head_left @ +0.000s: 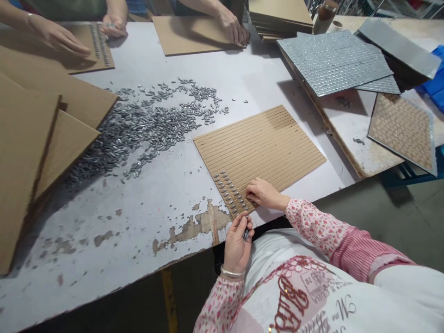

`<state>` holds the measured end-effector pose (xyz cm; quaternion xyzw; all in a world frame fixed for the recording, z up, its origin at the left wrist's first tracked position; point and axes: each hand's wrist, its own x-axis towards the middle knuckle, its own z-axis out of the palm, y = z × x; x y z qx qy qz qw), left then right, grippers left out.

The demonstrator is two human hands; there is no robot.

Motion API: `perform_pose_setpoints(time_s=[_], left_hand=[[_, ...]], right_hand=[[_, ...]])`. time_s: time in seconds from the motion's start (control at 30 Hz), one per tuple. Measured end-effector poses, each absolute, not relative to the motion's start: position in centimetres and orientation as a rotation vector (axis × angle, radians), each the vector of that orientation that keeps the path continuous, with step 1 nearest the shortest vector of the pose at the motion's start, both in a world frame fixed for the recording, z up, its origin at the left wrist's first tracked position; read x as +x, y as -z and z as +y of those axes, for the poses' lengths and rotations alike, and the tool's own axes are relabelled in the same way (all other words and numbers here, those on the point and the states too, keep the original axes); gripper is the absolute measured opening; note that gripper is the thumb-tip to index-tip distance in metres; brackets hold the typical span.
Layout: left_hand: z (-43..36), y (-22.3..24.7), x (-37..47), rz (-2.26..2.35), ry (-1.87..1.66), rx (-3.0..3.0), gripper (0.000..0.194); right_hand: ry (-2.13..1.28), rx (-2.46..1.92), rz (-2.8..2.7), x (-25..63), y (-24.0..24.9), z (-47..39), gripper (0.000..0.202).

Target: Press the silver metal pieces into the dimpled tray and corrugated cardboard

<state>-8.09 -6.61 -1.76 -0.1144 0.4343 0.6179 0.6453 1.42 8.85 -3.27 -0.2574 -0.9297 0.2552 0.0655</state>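
Observation:
My left hand (pixel 238 243) is curled around several small grey spindle-shaped pieces (pixel 246 234), with thumb and index finger together at the near corner of a brown grooved board (pixel 267 143). The board lies flat on the table. Short rows of the same grey pieces (pixel 229 190) sit along its left end. My right hand (pixel 262 193) is over the board's near edge, just right of those rows, its fingertips bunched and pointing down. Whatever those fingertips pinch is hidden. A large loose heap of grey pieces (pixel 138 132) spreads over the table to the left.
Brown boards (pixel 24 138) are stacked at left. Across the white table (pixel 138 222), one co-worker's hands (pixel 62 34) are at a partly filled board, and another person's hand (pixel 231 25) touches a plain board (pixel 187 37). Silvery filled panels (pixel 340 60) lie at right.

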Motion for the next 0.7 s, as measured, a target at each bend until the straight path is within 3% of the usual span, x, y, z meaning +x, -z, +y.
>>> perform_pose_setpoints(time_s=[0.1, 0.27, 0.43, 0.5, 0.7], left_hand=[[-6.4, 1.9, -8.0, 0.985, -1.435, -0.316, 0.021], [-6.1, 2.1, -7.8, 0.937, -1.454, -0.343, 0.020], [-5.9, 1.5, -8.0, 0.965, -1.448, -0.324, 0.021], [-6.0, 1.2, -8.2, 0.981, -1.431, -0.305, 0.023], [-6.4, 1.2, -8.3, 0.942, -1.414, -0.299, 0.012]], right_hand=[[-0.949, -0.758, -2.663, 1.8, 2.3, 8.7, 0.010], [-1.573, -0.462, -2.440, 2.4, 0.4, 7.5, 0.022], [-1.868, -0.685, -2.071, 2.3, 1.2, 6.9, 0.027], [-1.805, -0.820, -2.005, 2.3, 1.7, 7.6, 0.023], [-1.092, -0.814, -2.568, 1.7, 2.0, 9.8, 0.009]])
